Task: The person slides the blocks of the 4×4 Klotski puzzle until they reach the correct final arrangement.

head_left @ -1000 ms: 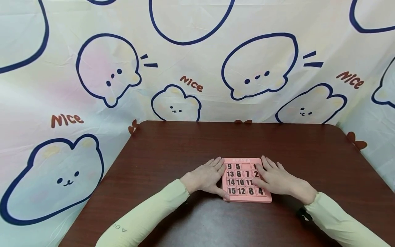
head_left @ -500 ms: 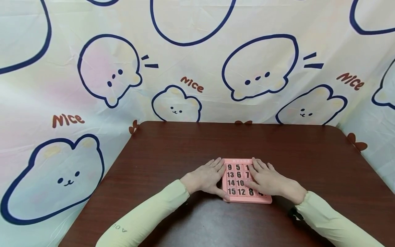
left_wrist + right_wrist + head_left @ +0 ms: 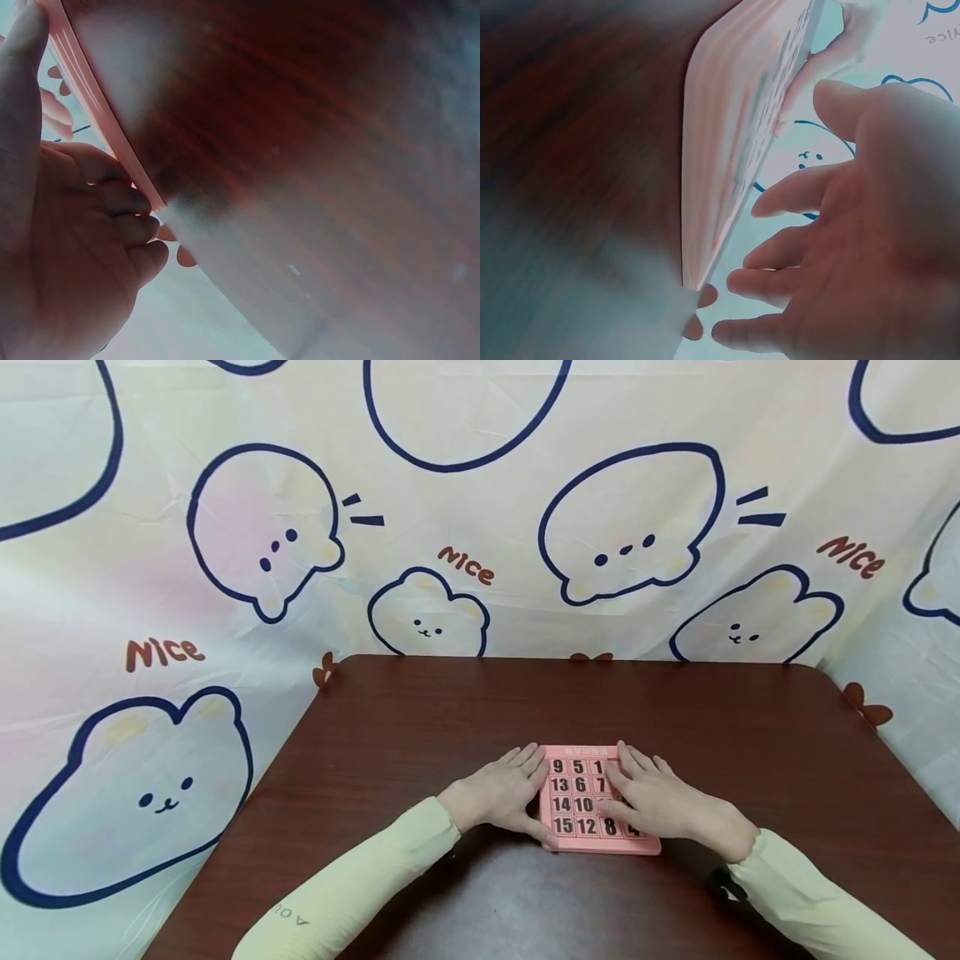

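A pink number slide puzzle (image 3: 600,845) lies flat on the table, its black-numbered tiles in rows. My left hand (image 3: 498,793) rests along its left edge, thumb at the near corner and extended fingers at the far one. The left wrist view shows those fingers against the puzzle's pink side (image 3: 105,112). Over the right-hand columns is my right hand (image 3: 663,797), fingers extended, covering several tiles. In the right wrist view its fingers are spread and a little bent above the puzzle's face; whether a fingertip touches a tile cannot be told. Tile 1 (image 3: 598,767) sits beside tile 5 (image 3: 578,767).
The dark brown wooden table (image 3: 450,710) extends around the puzzle on all sides. Behind and beside it hangs a pale cloth (image 3: 510,527) printed with cartoon bears. Light green sleeves (image 3: 360,877) cover both forearms.
My right hand has moved left over the puzzle, then slightly back right. Tile 1 has slid one place left, into the gap beside tile 5. My left hand has stayed put.
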Tool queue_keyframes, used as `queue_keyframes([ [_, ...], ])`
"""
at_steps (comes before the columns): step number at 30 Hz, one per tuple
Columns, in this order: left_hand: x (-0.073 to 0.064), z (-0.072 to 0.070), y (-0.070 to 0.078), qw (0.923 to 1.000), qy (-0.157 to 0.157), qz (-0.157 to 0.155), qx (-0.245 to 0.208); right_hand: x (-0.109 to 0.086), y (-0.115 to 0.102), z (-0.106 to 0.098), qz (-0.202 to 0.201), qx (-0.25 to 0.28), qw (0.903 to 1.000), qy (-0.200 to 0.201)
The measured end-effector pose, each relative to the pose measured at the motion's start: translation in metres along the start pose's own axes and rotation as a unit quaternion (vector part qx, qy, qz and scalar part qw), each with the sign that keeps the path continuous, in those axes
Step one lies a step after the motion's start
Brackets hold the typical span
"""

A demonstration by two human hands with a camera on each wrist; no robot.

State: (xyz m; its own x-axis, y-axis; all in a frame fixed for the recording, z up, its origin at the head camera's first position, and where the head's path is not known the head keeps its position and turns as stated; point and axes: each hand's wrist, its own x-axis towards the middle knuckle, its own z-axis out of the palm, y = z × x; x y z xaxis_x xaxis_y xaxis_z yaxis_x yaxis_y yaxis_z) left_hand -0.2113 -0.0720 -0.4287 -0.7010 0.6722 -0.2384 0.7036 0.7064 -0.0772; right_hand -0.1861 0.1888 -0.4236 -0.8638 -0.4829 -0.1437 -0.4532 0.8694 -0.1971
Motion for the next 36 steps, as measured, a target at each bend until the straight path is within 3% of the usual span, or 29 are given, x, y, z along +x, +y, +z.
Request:
queue_keyframes([
  [14, -0.001, 0.000, -0.002, 0.9999, 0.010, 0.002, 0.004, -0.027, -0.003, 0.002, -0.027, -0.041, 0.9985, 0.024],
  [36, -0.001, -0.002, 0.000, 1.0000, 0.000, 0.000, -0.004, -0.011, 0.013, -0.002, 0.003, -0.023, 0.9997, 0.003],
])
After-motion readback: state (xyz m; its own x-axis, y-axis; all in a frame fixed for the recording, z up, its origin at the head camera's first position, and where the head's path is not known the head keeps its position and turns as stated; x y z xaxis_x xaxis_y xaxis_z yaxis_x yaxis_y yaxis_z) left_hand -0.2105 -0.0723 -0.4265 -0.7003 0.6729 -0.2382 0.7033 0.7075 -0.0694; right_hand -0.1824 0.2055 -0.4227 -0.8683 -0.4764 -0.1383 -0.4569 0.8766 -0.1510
